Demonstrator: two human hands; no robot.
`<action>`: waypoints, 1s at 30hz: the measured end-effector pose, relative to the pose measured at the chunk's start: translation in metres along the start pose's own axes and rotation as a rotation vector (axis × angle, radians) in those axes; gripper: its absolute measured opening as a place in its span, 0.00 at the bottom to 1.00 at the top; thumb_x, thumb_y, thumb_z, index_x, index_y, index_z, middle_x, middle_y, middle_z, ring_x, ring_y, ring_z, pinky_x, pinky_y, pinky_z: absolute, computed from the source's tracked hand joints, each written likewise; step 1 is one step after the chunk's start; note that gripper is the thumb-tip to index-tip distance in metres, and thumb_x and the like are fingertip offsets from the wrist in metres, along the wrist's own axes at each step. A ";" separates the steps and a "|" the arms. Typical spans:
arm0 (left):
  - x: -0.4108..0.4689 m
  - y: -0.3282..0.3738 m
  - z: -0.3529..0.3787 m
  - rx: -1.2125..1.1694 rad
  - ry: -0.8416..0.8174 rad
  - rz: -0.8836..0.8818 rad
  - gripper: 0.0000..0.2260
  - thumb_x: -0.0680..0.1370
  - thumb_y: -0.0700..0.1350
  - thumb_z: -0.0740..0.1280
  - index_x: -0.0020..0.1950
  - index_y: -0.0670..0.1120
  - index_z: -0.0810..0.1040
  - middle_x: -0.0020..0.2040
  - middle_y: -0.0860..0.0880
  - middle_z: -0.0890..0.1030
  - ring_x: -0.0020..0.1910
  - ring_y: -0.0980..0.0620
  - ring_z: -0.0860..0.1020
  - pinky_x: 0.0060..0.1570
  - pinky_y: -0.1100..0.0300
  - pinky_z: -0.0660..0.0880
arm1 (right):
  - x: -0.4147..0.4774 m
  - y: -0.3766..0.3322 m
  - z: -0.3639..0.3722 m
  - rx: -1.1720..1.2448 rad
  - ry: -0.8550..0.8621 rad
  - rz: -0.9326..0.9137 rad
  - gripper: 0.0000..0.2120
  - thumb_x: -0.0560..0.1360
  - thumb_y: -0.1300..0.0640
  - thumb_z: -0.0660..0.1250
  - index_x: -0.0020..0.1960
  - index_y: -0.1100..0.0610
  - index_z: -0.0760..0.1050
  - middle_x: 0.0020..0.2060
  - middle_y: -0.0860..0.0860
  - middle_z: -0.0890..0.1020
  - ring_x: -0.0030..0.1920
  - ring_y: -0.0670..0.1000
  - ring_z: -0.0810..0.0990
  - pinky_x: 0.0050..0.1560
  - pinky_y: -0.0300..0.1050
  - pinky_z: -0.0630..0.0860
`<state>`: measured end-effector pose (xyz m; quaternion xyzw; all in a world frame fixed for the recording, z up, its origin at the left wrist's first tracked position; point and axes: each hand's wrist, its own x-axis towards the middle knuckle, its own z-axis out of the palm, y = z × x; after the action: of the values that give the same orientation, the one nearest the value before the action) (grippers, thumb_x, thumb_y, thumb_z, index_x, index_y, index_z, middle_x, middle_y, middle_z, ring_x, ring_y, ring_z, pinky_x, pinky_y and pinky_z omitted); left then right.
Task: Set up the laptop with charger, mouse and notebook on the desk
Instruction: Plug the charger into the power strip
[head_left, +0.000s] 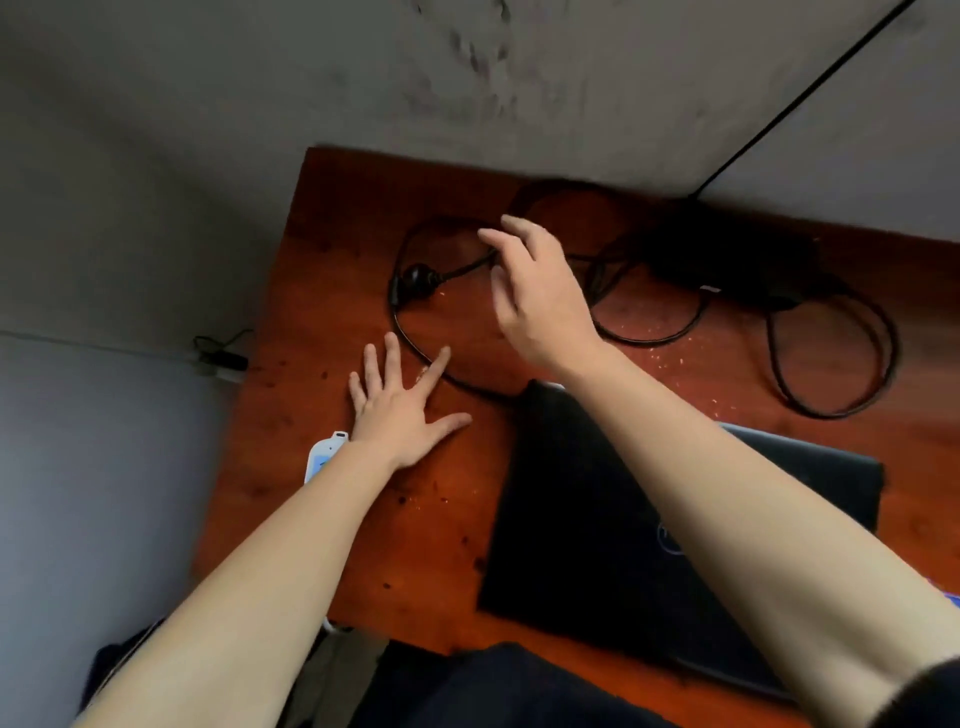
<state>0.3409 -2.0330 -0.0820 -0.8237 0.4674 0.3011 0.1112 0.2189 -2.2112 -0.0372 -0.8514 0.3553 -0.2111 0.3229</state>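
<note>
Charger cable (644, 340): it lay in loose black loops across the far half of the counter (353, 249), beyond the laptop.
Plug (415, 280): a rounded black head at the left end of the cable, resting on the wood just left of the right hand.
Dark mass (727, 244): a blurred black lump by the wall, probably the charger's brick; I could not tell for sure.
Laptop (582, 519): closed, black, flat on the near right of the counter, partly under the right forearm.
Left hand (400, 410): flat on the counter, fingers spread wide and holding nothing, with the forefinger lying at the near bend of the cable loop.
Right hand (540, 301): it hovered over the cable just right of the plug, fingers loosely bent, thumb and forefinger apart, closed on nothing I could see.
Power strip (323, 457): a white one at the left edge, half hidden under the left wrist.
Handling: the cable looked light, limp and springy, so the loops would likely drag and snag if pulled from the middle.
Where to hold: the hard plug head seemed the surest grip, pinched at its body rather than by the thin lead.
Laptop's handling: stiff, heavier and smooth-lidded; better lifted by both side edges.
Mouse and notebook: neither was in sight.
</note>
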 end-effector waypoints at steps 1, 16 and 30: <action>0.002 0.000 0.001 0.005 -0.015 -0.008 0.40 0.72 0.76 0.54 0.75 0.69 0.36 0.77 0.43 0.28 0.76 0.37 0.30 0.74 0.38 0.37 | 0.014 0.002 0.006 -0.074 0.000 -0.115 0.21 0.76 0.65 0.60 0.68 0.62 0.75 0.67 0.62 0.75 0.71 0.62 0.71 0.72 0.58 0.67; 0.011 -0.003 0.015 0.085 -0.071 -0.047 0.40 0.73 0.74 0.51 0.70 0.68 0.25 0.71 0.43 0.19 0.71 0.38 0.23 0.71 0.36 0.33 | 0.024 0.037 0.044 -0.280 -0.475 -0.170 0.17 0.84 0.52 0.54 0.66 0.57 0.74 0.57 0.56 0.79 0.58 0.59 0.79 0.61 0.56 0.66; -0.019 -0.011 -0.023 -0.167 0.002 0.048 0.42 0.78 0.60 0.64 0.78 0.60 0.33 0.81 0.43 0.47 0.79 0.40 0.44 0.75 0.38 0.50 | -0.094 -0.059 -0.055 -0.060 -0.365 0.110 0.11 0.84 0.53 0.56 0.64 0.55 0.71 0.36 0.44 0.74 0.37 0.47 0.73 0.38 0.41 0.64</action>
<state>0.3517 -2.0241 -0.0538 -0.8191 0.4602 0.3408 0.0345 0.1526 -2.1316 0.0302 -0.8641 0.3431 -0.0245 0.3673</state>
